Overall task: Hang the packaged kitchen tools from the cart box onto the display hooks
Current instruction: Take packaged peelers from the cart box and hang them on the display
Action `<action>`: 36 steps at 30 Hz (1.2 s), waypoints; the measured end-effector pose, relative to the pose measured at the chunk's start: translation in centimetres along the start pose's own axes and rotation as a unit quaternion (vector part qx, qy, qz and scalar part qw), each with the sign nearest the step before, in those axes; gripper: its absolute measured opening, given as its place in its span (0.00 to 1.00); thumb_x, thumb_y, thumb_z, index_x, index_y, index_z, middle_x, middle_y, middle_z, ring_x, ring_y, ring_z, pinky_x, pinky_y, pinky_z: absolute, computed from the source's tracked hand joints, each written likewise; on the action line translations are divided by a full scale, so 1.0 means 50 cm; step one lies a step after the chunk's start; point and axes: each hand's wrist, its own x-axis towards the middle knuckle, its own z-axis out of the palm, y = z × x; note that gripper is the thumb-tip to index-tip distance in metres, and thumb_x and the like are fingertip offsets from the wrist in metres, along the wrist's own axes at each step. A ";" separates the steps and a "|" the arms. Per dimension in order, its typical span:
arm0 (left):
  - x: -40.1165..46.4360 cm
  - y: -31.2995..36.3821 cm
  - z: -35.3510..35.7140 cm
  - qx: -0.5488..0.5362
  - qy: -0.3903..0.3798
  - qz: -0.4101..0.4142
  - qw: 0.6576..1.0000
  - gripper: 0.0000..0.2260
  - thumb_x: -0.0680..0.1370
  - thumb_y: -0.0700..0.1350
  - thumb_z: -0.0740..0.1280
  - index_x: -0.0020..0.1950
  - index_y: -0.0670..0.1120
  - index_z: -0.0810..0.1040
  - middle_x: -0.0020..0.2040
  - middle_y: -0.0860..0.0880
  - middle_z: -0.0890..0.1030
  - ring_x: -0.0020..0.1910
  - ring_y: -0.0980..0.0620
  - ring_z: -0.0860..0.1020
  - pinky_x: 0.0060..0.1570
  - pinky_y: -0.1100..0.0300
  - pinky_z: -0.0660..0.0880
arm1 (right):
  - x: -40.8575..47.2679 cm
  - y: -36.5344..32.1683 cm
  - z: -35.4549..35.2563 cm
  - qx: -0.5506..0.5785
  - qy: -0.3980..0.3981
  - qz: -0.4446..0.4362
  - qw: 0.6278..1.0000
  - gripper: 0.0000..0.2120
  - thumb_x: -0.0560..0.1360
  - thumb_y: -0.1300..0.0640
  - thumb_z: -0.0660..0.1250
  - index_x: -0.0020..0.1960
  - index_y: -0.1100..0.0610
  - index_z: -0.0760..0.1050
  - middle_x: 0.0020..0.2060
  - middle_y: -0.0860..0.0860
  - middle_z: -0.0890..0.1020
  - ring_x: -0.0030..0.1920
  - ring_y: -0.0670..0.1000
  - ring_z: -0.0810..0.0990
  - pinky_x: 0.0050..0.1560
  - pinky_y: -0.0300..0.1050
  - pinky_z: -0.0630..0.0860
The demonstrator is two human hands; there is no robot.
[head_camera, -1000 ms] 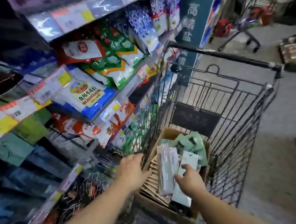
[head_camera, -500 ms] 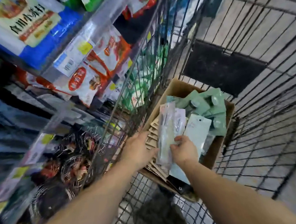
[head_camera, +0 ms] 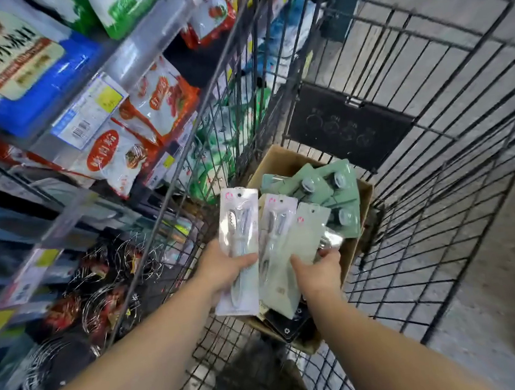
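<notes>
Clear tool pack held upright over box in cart, left hand gripping its lower half, thumb across front. Right hand pinches fan of two more packs just beside first. Green carded packs lie heaped in box's far end. Shelves of food bags at left, wire whisks low down
</notes>
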 end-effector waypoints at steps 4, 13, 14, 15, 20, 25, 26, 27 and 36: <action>-0.005 -0.014 -0.023 0.029 0.001 -0.012 1.000 0.26 0.70 0.43 0.78 0.63 0.46 0.71 0.57 0.47 0.80 0.48 0.48 0.79 0.34 0.60 0.73 | 0.010 0.005 0.012 -0.006 -0.037 0.026 0.999 0.16 0.74 0.60 0.70 0.54 0.53 0.64 0.51 0.52 0.79 0.51 0.56 0.79 0.51 0.49 0.77; -0.100 0.039 -0.008 0.035 0.032 0.027 0.998 0.27 0.67 0.47 0.80 0.60 0.47 0.72 0.54 0.48 0.81 0.52 0.45 0.81 0.56 0.44 0.79 | -0.091 -0.078 -0.055 0.042 -0.104 -0.115 0.987 0.09 0.76 0.63 0.66 0.54 0.53 0.75 0.38 0.45 0.79 0.35 0.46 0.78 0.29 0.36 0.74; -0.114 0.048 -0.008 0.019 0.038 0.035 0.998 0.27 0.67 0.47 0.81 0.60 0.47 0.72 0.55 0.48 0.81 0.52 0.45 0.82 0.56 0.45 0.79 | -0.110 -0.094 -0.057 0.055 -0.128 -0.130 0.982 0.09 0.75 0.63 0.66 0.53 0.53 0.76 0.38 0.46 0.79 0.36 0.47 0.79 0.32 0.40 0.78; -0.131 0.058 -0.010 0.000 0.046 0.043 0.998 0.27 0.67 0.46 0.80 0.60 0.46 0.72 0.55 0.47 0.81 0.52 0.46 0.82 0.55 0.47 0.79 | -0.132 -0.112 -0.058 0.064 -0.153 -0.142 0.976 0.08 0.75 0.63 0.67 0.53 0.54 0.77 0.40 0.47 0.81 0.38 0.48 0.80 0.36 0.44 0.80; -0.227 0.081 -0.060 -0.105 0.089 0.087 0.987 0.17 0.70 0.42 0.79 0.52 0.47 0.74 0.50 0.47 0.82 0.46 0.48 0.81 0.43 0.56 0.79 | -0.217 -0.169 -0.055 0.099 -0.293 -0.144 0.940 0.04 0.75 0.61 0.67 0.50 0.56 0.79 0.52 0.58 0.81 0.49 0.57 0.82 0.49 0.53 0.81; -0.331 0.045 -0.150 -0.179 0.110 0.107 0.972 0.17 0.68 0.44 0.80 0.53 0.46 0.79 0.51 0.46 0.85 0.49 0.46 0.84 0.54 0.48 0.81 | -0.316 -0.194 -0.028 0.102 -0.377 -0.164 0.906 0.10 0.81 0.51 0.61 0.59 0.51 0.78 0.53 0.55 0.84 0.52 0.57 0.84 0.56 0.62 0.79; -0.351 0.031 -0.170 -0.197 0.116 0.110 0.967 0.22 0.66 0.46 0.82 0.56 0.45 0.79 0.52 0.46 0.85 0.49 0.46 0.84 0.54 0.47 0.81 | -0.340 -0.194 -0.021 0.106 -0.397 -0.166 0.897 0.11 0.82 0.51 0.60 0.62 0.50 0.76 0.54 0.54 0.84 0.53 0.57 0.84 0.56 0.62 0.78; -0.368 0.013 -0.191 -0.210 0.122 0.115 0.963 0.26 0.64 0.47 0.83 0.57 0.44 0.78 0.52 0.46 0.86 0.48 0.46 0.85 0.54 0.46 0.81 | -0.368 -0.192 -0.012 0.118 -0.424 -0.154 0.885 0.12 0.82 0.53 0.60 0.64 0.50 0.73 0.55 0.55 0.83 0.54 0.58 0.83 0.56 0.63 0.78; -0.626 -0.301 -0.421 -0.325 0.219 0.168 0.905 0.37 0.55 0.56 0.85 0.59 0.46 0.79 0.52 0.45 0.86 0.51 0.43 0.84 0.57 0.43 0.79 | -0.746 -0.055 0.091 -0.005 -0.617 -0.136 0.775 0.14 0.79 0.60 0.65 0.64 0.61 0.74 0.55 0.61 0.83 0.48 0.57 0.85 0.41 0.50 0.82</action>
